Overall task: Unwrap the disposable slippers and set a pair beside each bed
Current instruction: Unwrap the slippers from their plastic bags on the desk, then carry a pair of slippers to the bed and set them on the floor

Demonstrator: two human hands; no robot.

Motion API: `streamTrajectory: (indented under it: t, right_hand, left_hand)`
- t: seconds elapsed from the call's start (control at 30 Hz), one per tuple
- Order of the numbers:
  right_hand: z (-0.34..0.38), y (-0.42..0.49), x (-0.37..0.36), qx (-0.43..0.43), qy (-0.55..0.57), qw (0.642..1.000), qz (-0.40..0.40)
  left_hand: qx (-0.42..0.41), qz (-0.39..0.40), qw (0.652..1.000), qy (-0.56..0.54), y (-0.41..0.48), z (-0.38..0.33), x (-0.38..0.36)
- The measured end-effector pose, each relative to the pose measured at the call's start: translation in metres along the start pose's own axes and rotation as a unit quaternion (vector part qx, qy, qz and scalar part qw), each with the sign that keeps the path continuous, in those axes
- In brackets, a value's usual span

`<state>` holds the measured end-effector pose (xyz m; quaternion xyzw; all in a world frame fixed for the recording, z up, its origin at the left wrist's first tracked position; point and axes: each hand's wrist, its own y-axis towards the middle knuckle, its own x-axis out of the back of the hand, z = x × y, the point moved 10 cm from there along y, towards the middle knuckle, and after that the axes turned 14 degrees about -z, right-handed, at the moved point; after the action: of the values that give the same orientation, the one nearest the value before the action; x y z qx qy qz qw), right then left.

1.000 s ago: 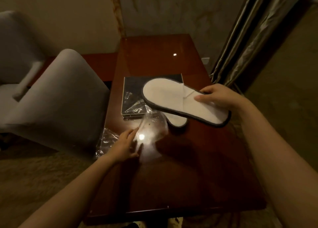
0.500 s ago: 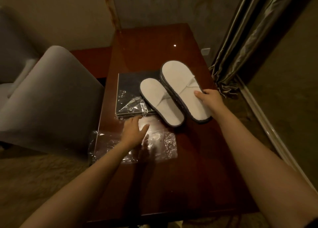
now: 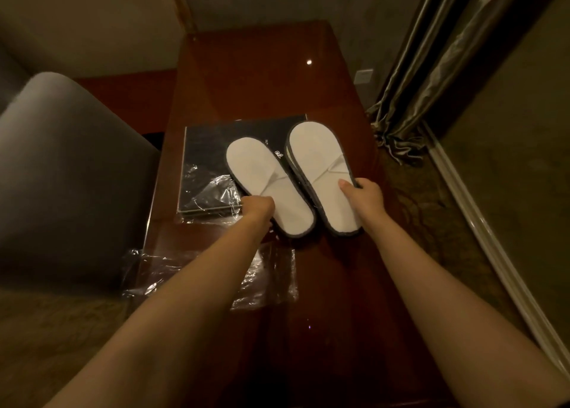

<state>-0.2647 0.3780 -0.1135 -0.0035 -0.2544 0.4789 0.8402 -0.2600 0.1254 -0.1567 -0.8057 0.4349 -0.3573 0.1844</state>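
Both hands on a slipper each, pair side by side on the surface.

Your right hand [image 3: 364,196] pinches the right slipper [image 3: 320,173] at its near outer edge; your left hand [image 3: 258,206] grips the left slipper [image 3: 265,185] likewise. Both run lengthwise away from you, atop the dark box [image 3: 209,148], empty wrap [image 3: 268,281] nearer you.
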Motion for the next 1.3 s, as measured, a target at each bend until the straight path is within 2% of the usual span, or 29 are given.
streamTrajectory:
  t: [0.13,0.3,0.5,0.6,0.8,1.0,1.1,1.3]
  right_hand:
    - [-0.004,0.005,-0.001,-0.008,-0.008,1.0,0.002]
    - [0.004,0.008,-0.005,-0.003,-0.003,1.0,0.019]
    - [0.048,-0.001,-0.02,0.038,0.036,0.998,0.041]
    - [0.072,-0.015,-0.035,0.062,0.067,0.994,0.067]
    - [0.115,-0.072,-0.089,0.099,0.104,0.98,0.14]
    - [0.146,-0.167,-0.16,0.128,0.131,0.957,0.227]
    - [0.156,-0.227,-0.196,0.144,0.137,0.943,0.267]
    - [0.162,-0.373,-0.266,0.172,0.142,0.911,0.346]
  left_hand:
    - [-0.001,-0.022,0.998,-0.056,0.005,0.0,-0.003]
    - [-0.018,0.022,0.985,-0.169,-0.006,-0.014,-0.004]
    - [-0.086,0.043,0.969,-0.226,-0.029,-0.042,0.036]
    - [-0.099,0.024,0.965,-0.243,-0.028,-0.049,0.067]
    - [-0.14,-0.029,0.953,-0.267,-0.017,-0.044,0.153]
    - [-0.172,-0.13,0.932,-0.291,-0.014,-0.014,0.283]
    - [-0.175,-0.169,0.919,-0.31,-0.017,0.014,0.349]
    - [-0.151,-0.192,0.892,-0.379,-0.019,0.097,0.484]
